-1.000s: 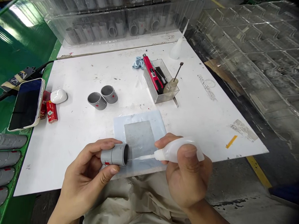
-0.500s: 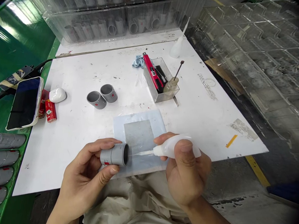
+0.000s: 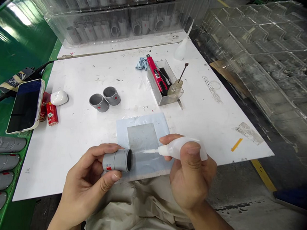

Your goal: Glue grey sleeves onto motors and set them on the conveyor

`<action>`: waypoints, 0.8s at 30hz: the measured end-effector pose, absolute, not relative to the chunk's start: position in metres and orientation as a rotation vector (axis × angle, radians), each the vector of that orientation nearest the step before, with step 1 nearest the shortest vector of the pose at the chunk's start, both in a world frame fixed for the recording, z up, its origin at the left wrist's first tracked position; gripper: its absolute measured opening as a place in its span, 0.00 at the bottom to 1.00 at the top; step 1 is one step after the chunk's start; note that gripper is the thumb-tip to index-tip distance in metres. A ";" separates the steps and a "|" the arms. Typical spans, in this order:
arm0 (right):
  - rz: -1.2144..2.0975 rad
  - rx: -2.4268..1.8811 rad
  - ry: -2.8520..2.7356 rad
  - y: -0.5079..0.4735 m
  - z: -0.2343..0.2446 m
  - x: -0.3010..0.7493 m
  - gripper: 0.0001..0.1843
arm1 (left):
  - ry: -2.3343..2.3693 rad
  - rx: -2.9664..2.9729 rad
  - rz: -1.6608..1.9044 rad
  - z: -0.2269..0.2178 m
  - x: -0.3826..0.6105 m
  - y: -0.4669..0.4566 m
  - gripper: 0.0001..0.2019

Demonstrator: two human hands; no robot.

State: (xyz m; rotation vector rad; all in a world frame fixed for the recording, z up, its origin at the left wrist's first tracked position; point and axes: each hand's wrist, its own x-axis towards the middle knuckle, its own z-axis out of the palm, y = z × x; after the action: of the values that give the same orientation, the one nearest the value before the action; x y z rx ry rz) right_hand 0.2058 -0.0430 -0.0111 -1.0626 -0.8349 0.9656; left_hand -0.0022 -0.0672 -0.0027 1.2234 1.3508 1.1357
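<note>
Between the thumb and fingers of my left hand (image 3: 88,176) is a short grey cylinder (image 3: 116,160), lying sideways with its open end facing right and a red mark low on its side. My right hand (image 3: 193,175) is wrapped around a white squeeze bottle (image 3: 179,148). The bottle's thin nozzle points left, its tip close to the upper edge of the cylinder's opening; whether they touch I cannot tell. Beneath both hands lies a pale blue sheet (image 3: 122,128) with a grey square (image 3: 143,136) on it. Two more grey cylinders (image 3: 99,103) stand side by side farther back.
A clear box (image 3: 166,101) holds a red cutter (image 3: 157,74) and a small glass bottle (image 3: 176,87). Behind it stands another squeeze bottle (image 3: 181,51). Clear trays of cylinders (image 3: 96,31) line the back. A phone (image 3: 25,105) and red batteries (image 3: 52,113) are left.
The nozzle has risen slightly relative to the cylinder's opening. My left hand has turned the cylinder a little, so its red mark sits slightly differently. Both hands keep their hold.
</note>
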 end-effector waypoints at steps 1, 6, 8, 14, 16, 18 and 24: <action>0.961 -1.062 -0.835 -0.043 -0.011 0.206 0.18 | 1.374 1.195 1.146 -0.001 0.000 -0.067 0.17; 0.952 -1.076 -0.844 -0.042 -0.011 0.206 0.19 | 1.424 1.089 1.180 0.005 0.008 -0.068 0.15; 0.952 -1.106 -0.854 -0.042 -0.011 0.207 0.22 | 1.434 1.080 1.179 0.006 0.010 -0.068 0.15; 1.031 -1.082 -0.874 -0.046 -0.012 0.210 0.22 | 1.439 1.057 1.194 0.007 0.012 -0.067 0.15; 1.042 -1.074 -0.829 -0.047 -0.010 0.214 0.22 | 1.453 1.061 1.176 0.006 0.010 -0.068 0.16; 1.022 -1.054 -0.784 -0.043 -0.008 0.223 0.20 | 1.492 1.084 1.141 0.004 0.005 -0.068 0.15; 0.620 -1.138 -0.808 0.001 -0.004 0.290 0.12 | 1.542 1.206 1.022 -0.011 -0.007 -0.071 0.18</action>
State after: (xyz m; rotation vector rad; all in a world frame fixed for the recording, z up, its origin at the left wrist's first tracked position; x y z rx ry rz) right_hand 0.2905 0.0014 -0.0042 -1.1384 -0.8079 0.6195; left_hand -0.0071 -0.0706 -0.0111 1.2064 1.5422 1.0218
